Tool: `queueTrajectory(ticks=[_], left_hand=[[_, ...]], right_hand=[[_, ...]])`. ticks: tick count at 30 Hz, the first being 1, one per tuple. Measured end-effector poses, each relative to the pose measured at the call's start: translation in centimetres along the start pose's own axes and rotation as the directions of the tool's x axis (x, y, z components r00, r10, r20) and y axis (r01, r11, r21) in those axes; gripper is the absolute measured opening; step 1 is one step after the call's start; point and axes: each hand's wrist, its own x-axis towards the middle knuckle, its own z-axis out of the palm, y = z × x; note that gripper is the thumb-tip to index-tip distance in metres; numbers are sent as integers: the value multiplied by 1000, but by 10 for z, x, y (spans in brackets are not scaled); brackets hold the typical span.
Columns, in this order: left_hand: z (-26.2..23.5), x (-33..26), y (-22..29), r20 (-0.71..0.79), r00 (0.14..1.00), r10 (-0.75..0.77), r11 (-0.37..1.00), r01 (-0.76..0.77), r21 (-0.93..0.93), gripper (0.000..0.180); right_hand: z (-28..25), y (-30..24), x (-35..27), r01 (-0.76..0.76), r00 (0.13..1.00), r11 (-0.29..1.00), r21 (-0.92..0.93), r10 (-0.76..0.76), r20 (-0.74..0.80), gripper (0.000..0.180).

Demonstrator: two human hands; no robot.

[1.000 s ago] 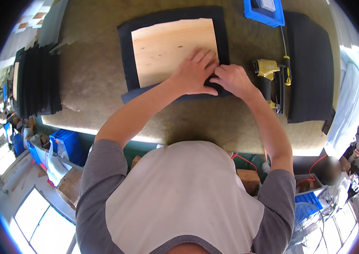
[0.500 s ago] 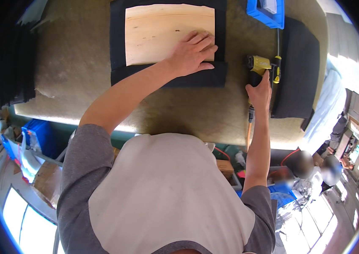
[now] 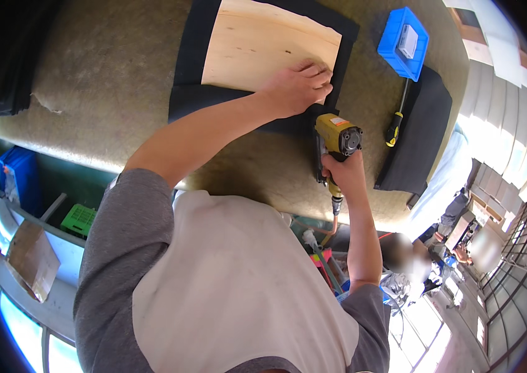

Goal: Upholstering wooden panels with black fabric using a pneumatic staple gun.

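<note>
A pale plywood board (image 3: 263,46) lies on black fabric (image 3: 192,102), whose near edge is folded up along the board. My left hand (image 3: 300,90) presses down at the board's near right corner, its fingers lying on the wood; its thumb is hidden. My right hand (image 3: 347,171) is wrapped around the grip of a yellow and black air staple gun (image 3: 338,132), with a hose running from its lower end. The staple gun's front end is close to my left hand, over the fabric's near right corner; whether it touches cannot be made out.
A blue plastic bin (image 3: 390,46) holding a small white box stands at the far right. Near it lies a yellow and black screwdriver (image 3: 394,129), beside another black fabric sheet (image 3: 422,130). A green crate (image 3: 79,219) sits below the table's near edge at left.
My right hand has lifted the staple gun and brought it left, to the fabric's corner. My left hand still presses on the board, its fingers more bent. The whole view has turned somewhat.
</note>
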Motion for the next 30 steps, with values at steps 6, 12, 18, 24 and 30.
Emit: queueTrajectory(ticks=[6, 12, 18, 24, 30], left_hand=[[3, -10, -7, -38, 999, -13, 1000, 14, 18, 40], [-76, -84, -53, 233, 955, -183, 979, 155, 132, 87], [-102, -123, -92, 196, 972, -130, 982, 99, 160, 68], [-97, -127, -97, 122, 987, -101, 985, 82, 153, 49], [-96, -125, -98, 67, 992, -102, 991, 96, 93, 42]], right_hand=[[5, -10, 13, 48, 998, 994, 103, -44, -38, 14], [3, 0, 15, 9, 1000, 997, 79, -8, -20, 13], [3, -18, 3, 52, 999, 997, 64, -53, 5, 12], [47, -67, -16, 89, 961, 996, 0, -86, 262, 16], [101, -108, -2, 145, 941, 972, -182, -79, 329, 18]])
